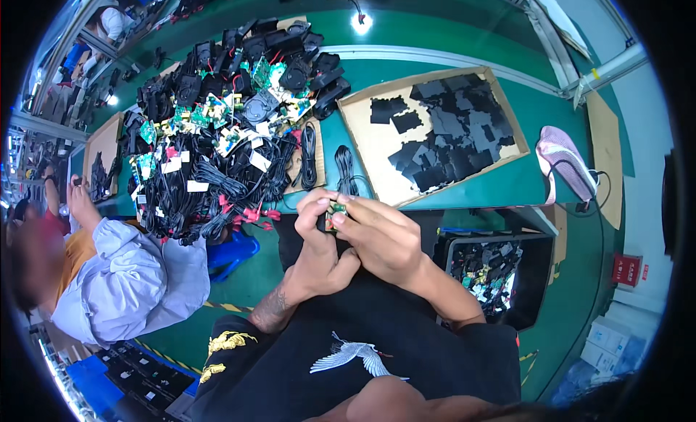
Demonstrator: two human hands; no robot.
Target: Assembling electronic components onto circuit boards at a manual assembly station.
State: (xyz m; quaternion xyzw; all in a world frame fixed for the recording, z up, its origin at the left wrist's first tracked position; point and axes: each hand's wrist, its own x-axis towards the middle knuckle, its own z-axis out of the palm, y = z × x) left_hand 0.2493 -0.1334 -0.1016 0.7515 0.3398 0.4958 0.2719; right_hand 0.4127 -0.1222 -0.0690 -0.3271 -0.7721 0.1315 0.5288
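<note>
Both hands meet in front of my chest, just off the table's near edge. Between their fingertips sits a small green circuit board (336,209) with pale and reddish parts on it. My left hand (319,241) pinches it from the left, thumb and fingers bent round. My right hand (384,237) closes on it from the right and covers part of it. A coiled black cable (346,168) lies on the table just beyond my fingers, and it is too hidden to tell whether it joins the board.
A large heap of black cables, housings and green boards (225,117) covers the table's left. Right of it lies a shallow cardboard tray (518,125) with black sheets. A pink mesh object (562,157) rests farther right. Below stands a black bin (533,277) of parts. A co-worker (130,277) sits at left.
</note>
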